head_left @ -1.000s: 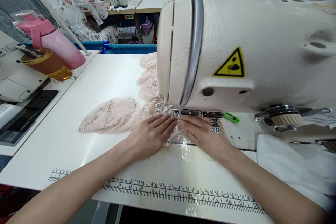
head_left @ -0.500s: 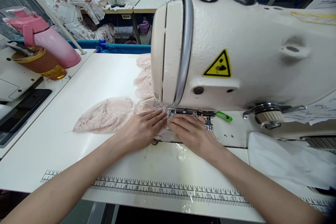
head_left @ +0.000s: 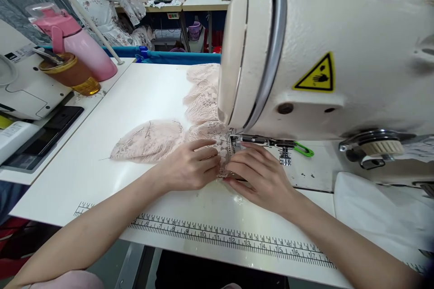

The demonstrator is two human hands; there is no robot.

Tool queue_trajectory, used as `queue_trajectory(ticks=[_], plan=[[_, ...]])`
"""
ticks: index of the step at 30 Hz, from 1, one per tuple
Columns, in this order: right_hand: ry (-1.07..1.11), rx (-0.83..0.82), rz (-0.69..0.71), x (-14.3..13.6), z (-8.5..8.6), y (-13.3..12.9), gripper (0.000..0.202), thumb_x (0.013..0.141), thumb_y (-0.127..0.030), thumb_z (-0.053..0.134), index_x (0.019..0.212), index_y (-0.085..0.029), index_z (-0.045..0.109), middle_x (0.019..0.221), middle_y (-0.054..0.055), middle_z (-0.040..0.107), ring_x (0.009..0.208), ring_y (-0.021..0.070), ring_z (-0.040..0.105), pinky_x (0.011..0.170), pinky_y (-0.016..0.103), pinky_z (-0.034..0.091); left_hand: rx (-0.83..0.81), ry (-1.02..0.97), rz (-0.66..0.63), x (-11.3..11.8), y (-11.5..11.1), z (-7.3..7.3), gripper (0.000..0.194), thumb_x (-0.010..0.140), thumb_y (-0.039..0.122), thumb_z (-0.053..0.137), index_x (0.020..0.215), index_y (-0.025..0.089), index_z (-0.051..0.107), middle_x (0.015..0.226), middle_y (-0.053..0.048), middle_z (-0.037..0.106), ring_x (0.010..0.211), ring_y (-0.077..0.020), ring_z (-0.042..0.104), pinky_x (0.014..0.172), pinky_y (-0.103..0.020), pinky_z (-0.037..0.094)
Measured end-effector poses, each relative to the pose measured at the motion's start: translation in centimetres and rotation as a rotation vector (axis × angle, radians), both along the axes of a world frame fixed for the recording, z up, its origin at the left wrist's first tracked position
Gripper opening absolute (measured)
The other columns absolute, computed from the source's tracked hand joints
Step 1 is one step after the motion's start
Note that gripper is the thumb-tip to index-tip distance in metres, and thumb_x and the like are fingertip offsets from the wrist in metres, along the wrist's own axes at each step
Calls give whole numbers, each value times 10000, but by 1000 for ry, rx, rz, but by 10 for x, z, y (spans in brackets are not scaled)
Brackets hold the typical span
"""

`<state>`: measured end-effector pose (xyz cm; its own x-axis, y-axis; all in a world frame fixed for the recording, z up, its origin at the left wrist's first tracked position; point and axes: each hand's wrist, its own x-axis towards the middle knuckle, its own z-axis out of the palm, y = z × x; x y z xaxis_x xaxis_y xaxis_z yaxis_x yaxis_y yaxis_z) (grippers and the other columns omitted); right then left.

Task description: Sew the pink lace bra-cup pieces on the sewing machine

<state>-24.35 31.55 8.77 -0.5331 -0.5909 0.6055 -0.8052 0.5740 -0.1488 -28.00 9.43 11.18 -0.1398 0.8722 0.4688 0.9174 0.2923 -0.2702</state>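
Observation:
Pale pink lace fabric (head_left: 203, 104) runs under the presser foot of a white sewing machine (head_left: 305, 54). One rounded lace piece (head_left: 148, 141) with dark thread ends lies flat to the left. My left hand (head_left: 193, 165) has its fingers curled together on the lace edge, left of the needle. Close by on the right, my right hand (head_left: 259, 176) touches the lace with bent fingers, its index finger beside the foot; the fingertips are partly hidden.
A pink bottle (head_left: 81, 47), a brown cup (head_left: 69, 74) and a phone (head_left: 50, 131) stand or lie at left. White cloth (head_left: 369, 207) lies at right, a green clip (head_left: 304, 149) behind the foot. Beyond the table a person (head_left: 101, 4) sits at another machine.
The view has shifted, so the scene sits further right. My left fingers have gone from flat to curled on the lace. My right hand's fingers are more bent and spread.

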Motion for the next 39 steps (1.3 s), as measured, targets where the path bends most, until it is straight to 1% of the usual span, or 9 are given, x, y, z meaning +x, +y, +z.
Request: queue_trajectory(ticks=[5,14,19,24,26,30,33,35,39], plan=[[67,-53,74,0,2,-7,68,864,-140,625,838,-203,629,803,-26,683,814,105,630,1037,379,480,10,33,11,6,2,0,254,914,108,546,696,188,648,763,13,701,834,-124,659,957,-317,548],[51,-142,118,4,4,-1,151,797,-45,671,823,-190,633,762,-19,701,758,116,653,946,355,550,-4,47,8,9,0,1,294,900,60,521,672,182,660,796,1,710,832,-124,652,961,-319,553],[85,-107,98,4,4,4,158,811,-67,664,877,-209,646,812,-25,718,804,122,664,920,348,561,-48,71,14,11,0,2,289,896,45,495,742,190,691,796,0,710,825,-130,647,984,-336,540],[77,-69,94,2,3,0,98,837,-207,689,926,-188,653,904,17,718,895,145,666,989,397,532,-18,69,-21,14,2,2,253,875,59,544,687,160,677,777,-31,709,814,-150,655,949,-351,551],[83,-75,112,2,3,-2,43,840,-177,679,863,-200,651,874,-4,718,872,133,662,1006,393,522,-21,75,-19,16,2,3,279,875,62,542,651,176,661,759,-18,704,800,-148,654,940,-353,556],[82,-66,135,5,4,-2,111,836,-89,654,828,-200,665,823,-22,727,827,124,669,1004,356,526,-39,83,-13,16,3,3,287,880,52,534,647,181,641,766,-14,702,818,-153,659,944,-360,556],[85,-9,132,5,4,0,132,817,-73,671,897,-177,686,841,-9,738,854,141,680,933,310,562,-60,-2,13,14,5,0,206,915,92,516,788,152,667,874,-47,717,918,-179,670,960,-369,548],[83,27,118,5,4,0,141,824,-84,667,924,-181,689,841,-16,739,845,138,679,880,283,577,-83,-127,56,11,6,-5,192,943,161,488,1006,109,662,1063,-100,706,1092,-218,637,1009,-387,521],[97,36,110,4,1,1,130,858,-105,625,931,-198,679,839,-36,738,840,122,675,819,261,577,-173,-333,158,8,4,-15,550,909,282,482,1383,7,431,1461,-208,447,1369,-297,426,1085,-421,451]])
